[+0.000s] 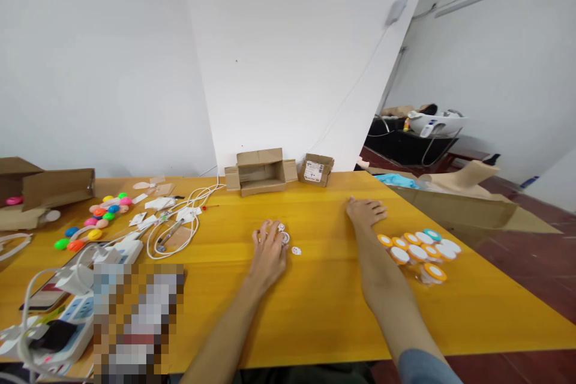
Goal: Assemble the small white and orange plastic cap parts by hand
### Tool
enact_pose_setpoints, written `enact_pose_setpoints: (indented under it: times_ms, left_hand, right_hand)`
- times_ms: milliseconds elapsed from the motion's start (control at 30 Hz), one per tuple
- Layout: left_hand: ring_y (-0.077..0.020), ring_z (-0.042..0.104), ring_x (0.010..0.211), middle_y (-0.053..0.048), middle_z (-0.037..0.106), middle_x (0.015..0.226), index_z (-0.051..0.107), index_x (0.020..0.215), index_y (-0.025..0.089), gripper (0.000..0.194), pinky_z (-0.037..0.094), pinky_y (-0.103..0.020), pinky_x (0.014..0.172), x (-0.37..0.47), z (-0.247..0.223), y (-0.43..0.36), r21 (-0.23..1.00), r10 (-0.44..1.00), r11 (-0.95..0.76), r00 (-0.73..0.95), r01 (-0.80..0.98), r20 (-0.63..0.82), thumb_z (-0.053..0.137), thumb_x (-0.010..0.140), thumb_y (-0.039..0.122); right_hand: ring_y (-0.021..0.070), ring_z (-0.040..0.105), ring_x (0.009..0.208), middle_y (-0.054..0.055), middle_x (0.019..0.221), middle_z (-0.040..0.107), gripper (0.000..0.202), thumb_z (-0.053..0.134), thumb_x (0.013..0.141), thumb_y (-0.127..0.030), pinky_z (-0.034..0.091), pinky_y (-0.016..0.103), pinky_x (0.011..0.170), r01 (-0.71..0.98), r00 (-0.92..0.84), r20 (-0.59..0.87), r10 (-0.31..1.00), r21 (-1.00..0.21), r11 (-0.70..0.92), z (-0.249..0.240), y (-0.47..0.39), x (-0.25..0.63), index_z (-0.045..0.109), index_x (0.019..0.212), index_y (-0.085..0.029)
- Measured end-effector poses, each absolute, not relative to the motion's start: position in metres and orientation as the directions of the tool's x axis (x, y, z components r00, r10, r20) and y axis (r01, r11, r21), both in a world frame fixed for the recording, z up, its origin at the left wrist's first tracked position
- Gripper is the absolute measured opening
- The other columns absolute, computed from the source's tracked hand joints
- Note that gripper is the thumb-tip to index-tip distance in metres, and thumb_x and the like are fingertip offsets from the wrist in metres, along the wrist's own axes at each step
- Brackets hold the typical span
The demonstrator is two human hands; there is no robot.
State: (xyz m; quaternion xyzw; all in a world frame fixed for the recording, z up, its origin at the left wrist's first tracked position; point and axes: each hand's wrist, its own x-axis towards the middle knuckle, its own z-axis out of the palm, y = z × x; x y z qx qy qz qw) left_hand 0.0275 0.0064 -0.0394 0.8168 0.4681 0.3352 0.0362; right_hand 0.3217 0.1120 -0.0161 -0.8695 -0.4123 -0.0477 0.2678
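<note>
Evidently, the left hand (270, 252) curls over small white pieces (285, 239) on the yellow worktop (324, 300) — whether it grips any, I cannot tell — and a loose patterned piece (296, 250) lies just beside it. The right hand (368, 212) is spread, apparently empty. A hasty sweep by it could tip the lidded jars (417, 252) nearby. A white wall (279, 42) rises behind; the floor (546, 276) is red.

Colourful balls (108, 216), looped white cable (173, 257), white power strip (82, 308) at left.
</note>
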Motion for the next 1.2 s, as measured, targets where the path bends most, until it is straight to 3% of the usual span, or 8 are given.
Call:
enact_pose_setpoints:
  times_ms: [100, 200, 467, 633, 767, 900, 1067, 1200]
  left_hand:
    - [-0.0321, 0.039, 0.137, -0.01, 0.054, 0.143, 0.064, 0.106, 0.025, 0.023, 0.037, -0.053, 0.104, 0.027, -0.035, 0.006, 0.358, 0.8, -0.54, 0.331, 0.762, 0.5, 0.052, 0.088, 0.015]
    - [-0.0324, 0.039, 0.135, -0.01, 0.054, 0.141, 0.064, 0.105, 0.025, 0.025, 0.036, -0.053, 0.105, 0.028, -0.032, 0.005, 0.334, 0.809, -0.518, 0.324, 0.787, 0.491, 0.052, 0.086, 0.014]
    - [-0.0338, 0.037, 0.135, -0.008, 0.047, 0.146, 0.063, 0.11, 0.028, 0.044, 0.036, -0.053, 0.106, 0.023, -0.02, 0.003, 0.394, 0.865, -0.424, 0.236, 0.815, 0.444, 0.062, 0.069, 0.01]
    - [-0.0328, 0.04, 0.133, -0.008, 0.048, 0.143, 0.059, 0.113, 0.029, 0.049, 0.037, -0.051, 0.107, 0.011, -0.011, 0.001, 0.418, 0.878, -0.405, 0.22, 0.813, 0.424, 0.06, 0.068, 0.01]
    - [-0.0328, 0.041, 0.134, -0.009, 0.049, 0.142, 0.057, 0.111, 0.028, 0.046, 0.037, -0.051, 0.107, -0.001, -0.007, 0.002, 0.427, 0.881, -0.391, 0.197, 0.815, 0.43, 0.059, 0.068, 0.01]
    - [-0.0325, 0.046, 0.131, -0.01, 0.051, 0.137, 0.055, 0.112, 0.026, 0.045, 0.039, -0.05, 0.105, -0.013, -0.005, 0.007, 0.461, 0.892, -0.362, 0.157, 0.81, 0.425, 0.059, 0.069, 0.012]
    - [-0.0297, 0.053, 0.121, -0.008, 0.057, 0.123, 0.054, 0.115, 0.025, 0.045, 0.042, -0.046, 0.101, -0.023, -0.003, 0.009, 0.479, 0.917, -0.332, 0.16, 0.812, 0.365, 0.061, 0.071, 0.015]
    - [-0.028, 0.054, 0.113, -0.007, 0.061, 0.11, 0.061, 0.103, 0.025, 0.025, 0.043, -0.044, 0.099, -0.024, -0.004, 0.007, 0.439, 0.926, -0.323, 0.184, 0.839, 0.331, 0.063, 0.078, 0.021]
  right_hand:
    - [0.0487, 0.042, 0.137, 0.04, 0.142, 0.046, 0.059, 0.036, 0.094, -0.026, 0.033, 0.067, 0.106, 0.703, 0.701, 0.312, 0.642, -0.454, -0.547, -0.02, 0.106, 0.312, 0.048, 0.14, 0.01]
    - [0.0473, 0.048, 0.133, 0.04, 0.137, 0.052, 0.057, 0.035, 0.095, -0.027, 0.037, 0.064, 0.105, 0.802, 0.586, 0.383, 0.714, -0.398, -0.445, -0.025, 0.095, 0.296, 0.053, 0.134, 0.011]
    - [0.0352, 0.048, 0.138, 0.028, 0.144, 0.053, 0.048, 0.033, 0.099, -0.03, 0.036, 0.052, 0.114, 0.969, 0.073, 0.341, 0.937, -0.246, 0.014, -0.05, 0.051, 0.245, 0.059, 0.13, -0.004]
    - [0.0284, 0.044, 0.143, 0.02, 0.149, 0.052, 0.046, 0.033, 0.098, -0.023, 0.036, 0.049, 0.118, 0.918, -0.19, 0.341, 0.921, -0.271, 0.289, -0.058, 0.03, 0.227, 0.056, 0.136, -0.012]
    - [0.0226, 0.04, 0.146, 0.013, 0.154, 0.048, 0.061, 0.036, 0.086, -0.006, 0.035, 0.045, 0.12, 0.843, -0.345, 0.323, 0.881, -0.307, 0.442, -0.059, 0.017, 0.222, 0.05, 0.145, -0.016]
    - [0.0196, 0.045, 0.143, 0.008, 0.154, 0.048, 0.07, 0.037, 0.081, -0.001, 0.04, 0.041, 0.117, 0.788, -0.385, 0.295, 0.874, -0.389, 0.478, -0.052, 0.004, 0.217, 0.047, 0.147, -0.022]
    - [0.0226, 0.065, 0.12, 0.009, 0.135, 0.065, 0.047, 0.04, 0.095, -0.016, 0.051, 0.039, 0.102, 0.724, -0.36, 0.355, 0.863, -0.477, 0.498, -0.032, 0.0, 0.209, 0.055, 0.139, -0.026]
    - [0.0215, 0.068, 0.109, 0.007, 0.123, 0.072, 0.035, 0.047, 0.097, -0.021, 0.053, 0.034, 0.094, 0.674, -0.389, 0.403, 0.828, -0.489, 0.555, -0.016, 0.014, 0.205, 0.065, 0.126, -0.028]
